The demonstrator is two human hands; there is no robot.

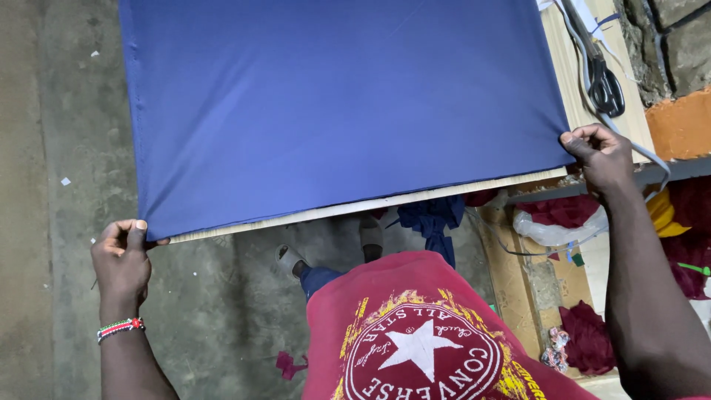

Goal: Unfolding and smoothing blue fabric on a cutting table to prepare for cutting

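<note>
A large sheet of blue fabric [341,104] lies spread flat over a pale wooden table [570,67]. My left hand [122,255] pinches the fabric's near left corner, just past the table's edge. My right hand [601,154] pinches the near right corner against the tabletop. The cloth is stretched smooth between the two hands, its near edge running along the table's front edge. A beaded bracelet [120,327] sits on my left wrist.
Black-handled scissors [603,85] lie on the table's right strip, beside a rough stone wall [666,37]. Under the table are blue [429,218] and maroon fabric scraps [589,337] and a plastic bag [552,231]. Concrete floor [67,111] lies to the left.
</note>
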